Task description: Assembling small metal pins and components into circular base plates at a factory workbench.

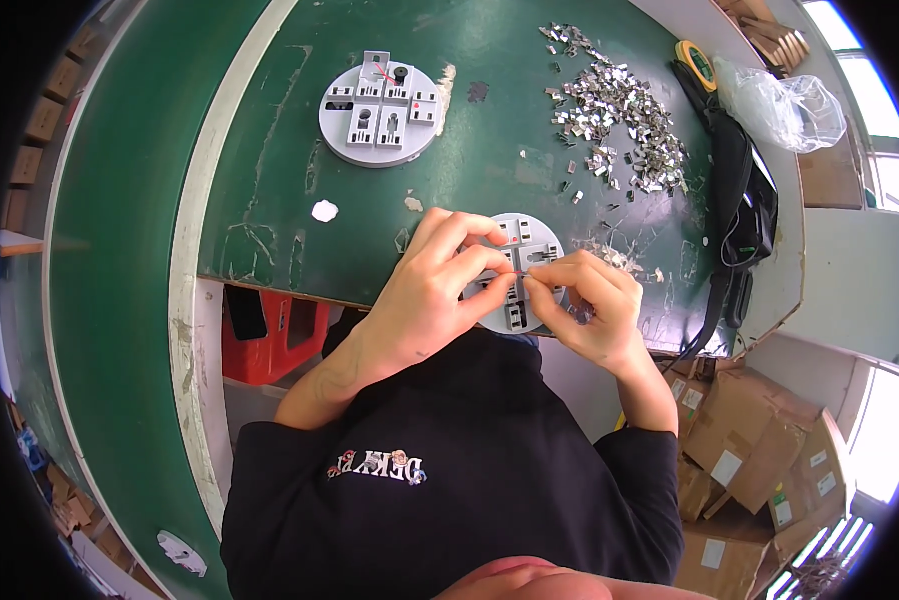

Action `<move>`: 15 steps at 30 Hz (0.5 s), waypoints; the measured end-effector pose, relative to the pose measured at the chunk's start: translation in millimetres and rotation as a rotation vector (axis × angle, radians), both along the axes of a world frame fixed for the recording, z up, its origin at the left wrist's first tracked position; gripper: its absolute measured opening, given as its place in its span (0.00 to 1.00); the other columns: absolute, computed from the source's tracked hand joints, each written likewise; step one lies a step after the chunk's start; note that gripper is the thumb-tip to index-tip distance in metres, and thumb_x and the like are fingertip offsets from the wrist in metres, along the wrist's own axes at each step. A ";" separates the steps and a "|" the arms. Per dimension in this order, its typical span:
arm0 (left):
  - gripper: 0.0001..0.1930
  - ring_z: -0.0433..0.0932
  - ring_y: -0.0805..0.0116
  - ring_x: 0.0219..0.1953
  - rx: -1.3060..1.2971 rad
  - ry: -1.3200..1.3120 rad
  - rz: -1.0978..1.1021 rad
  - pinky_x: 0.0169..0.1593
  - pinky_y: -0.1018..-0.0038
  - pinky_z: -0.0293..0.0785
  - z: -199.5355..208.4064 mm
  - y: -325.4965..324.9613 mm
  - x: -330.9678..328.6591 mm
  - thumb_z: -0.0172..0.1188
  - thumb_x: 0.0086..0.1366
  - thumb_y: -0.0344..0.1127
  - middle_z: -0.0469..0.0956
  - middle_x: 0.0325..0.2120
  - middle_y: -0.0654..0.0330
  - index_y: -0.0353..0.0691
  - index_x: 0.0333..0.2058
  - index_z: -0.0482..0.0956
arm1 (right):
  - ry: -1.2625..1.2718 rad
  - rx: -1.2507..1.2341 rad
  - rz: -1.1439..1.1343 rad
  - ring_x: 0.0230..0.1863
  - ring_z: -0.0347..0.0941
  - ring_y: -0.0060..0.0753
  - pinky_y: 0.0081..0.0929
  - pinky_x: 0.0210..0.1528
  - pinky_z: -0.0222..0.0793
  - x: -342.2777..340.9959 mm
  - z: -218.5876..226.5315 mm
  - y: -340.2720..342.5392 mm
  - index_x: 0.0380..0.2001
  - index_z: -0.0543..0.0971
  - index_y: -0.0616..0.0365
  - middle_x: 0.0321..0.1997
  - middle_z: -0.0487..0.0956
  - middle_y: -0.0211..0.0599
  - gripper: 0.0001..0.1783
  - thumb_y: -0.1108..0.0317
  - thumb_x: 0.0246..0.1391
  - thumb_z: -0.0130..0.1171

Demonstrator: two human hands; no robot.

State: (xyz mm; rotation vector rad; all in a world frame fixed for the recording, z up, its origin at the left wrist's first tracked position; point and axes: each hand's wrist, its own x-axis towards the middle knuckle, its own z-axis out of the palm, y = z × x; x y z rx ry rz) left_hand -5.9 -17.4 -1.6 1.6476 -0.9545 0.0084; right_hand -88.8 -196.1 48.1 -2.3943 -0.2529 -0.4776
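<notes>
Near the table's front edge lies a round grey plastic base [547, 235] with raised blocks and slots, partly covered by my hands. My left hand [431, 290] is over its left side, closed, with thumb and forefinger pinching a thin red wire [516, 273]. From the other side my right hand [597, 305] is also closed, its fingertips pinching the wire's darker end just above the base. The exact ends of the wire are too small to make out. Farther back on the left sits a second round grey base [364, 152], holding a red wire and a black round part [400, 75].
A pile of small shiny metal clips [619, 115] spreads over the green table [269, 190] at the back right. Beyond it are a black bag [744, 190], a yellow tape measure [696, 65] and a clear plastic bag [784, 105]. A red stool [269, 335] stands below the table's edge.
</notes>
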 end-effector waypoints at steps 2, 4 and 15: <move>0.09 0.67 0.69 0.39 0.000 -0.001 0.002 0.42 0.76 0.68 0.7 0.1 -0.2 0.68 0.52 0.20 0.76 0.45 0.62 0.37 0.32 0.80 | 0.017 -0.013 0.008 0.19 0.70 0.23 0.18 0.19 0.63 0.0 1.2 0.6 0.30 0.81 0.59 0.28 0.81 0.31 0.11 0.82 0.41 0.69; 0.09 0.67 0.69 0.38 0.000 -0.002 0.003 0.42 0.76 0.68 1.2 0.5 -0.3 0.68 0.52 0.20 0.76 0.45 0.62 0.37 0.32 0.80 | 0.026 -0.019 0.012 0.19 0.70 0.24 0.19 0.19 0.64 0.4 2.7 0.6 0.30 0.81 0.59 0.28 0.81 0.31 0.11 0.82 0.41 0.69; 0.09 0.70 0.68 0.38 -0.005 0.001 0.059 0.40 0.77 0.71 0.3 5.9 -4.3 0.67 0.52 0.19 0.75 0.43 0.61 0.36 0.33 0.80 | 0.089 -0.169 0.191 0.18 0.68 0.32 0.24 0.21 0.65 15.0 5.4 -10.9 0.32 0.79 0.61 0.31 0.79 0.34 0.08 0.82 0.46 0.63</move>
